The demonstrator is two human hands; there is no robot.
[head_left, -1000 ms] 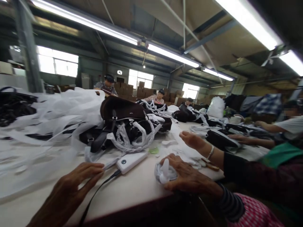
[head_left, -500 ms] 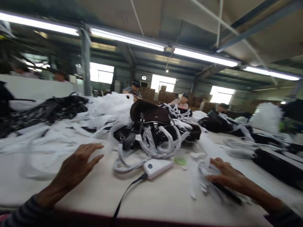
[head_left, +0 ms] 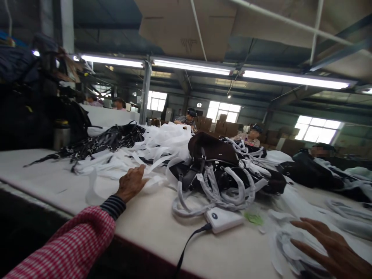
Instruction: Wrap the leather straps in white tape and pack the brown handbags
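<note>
My left hand [head_left: 132,184] reaches to the near edge of a heap of white strips [head_left: 171,133]. Its fingers are curled together, and a thin white strip [head_left: 155,164] appears pinched at their tips. Towards the right edge, my right hand [head_left: 325,242] has its fingers apart above a white-wrapped, looped bundle [head_left: 286,242]; whether it touches the bundle is unclear. Between the hands lies a pile of dark brown bags [head_left: 213,149], with white-wrapped handles [head_left: 209,186] looping over the front.
A white box with a round button [head_left: 223,220] and a black cable [head_left: 188,242] lies before the bags, beside a green scrap [head_left: 253,218]. Black straps with metal hooks [head_left: 107,141] are heaped left, near a metal flask [head_left: 61,133]. Several people work across the table [head_left: 162,232].
The view has swung left. My left hand has moved forward to the white strips, its fingers going from spread to curled. My right hand has lifted off the wrapped bundle with fingers spread.
</note>
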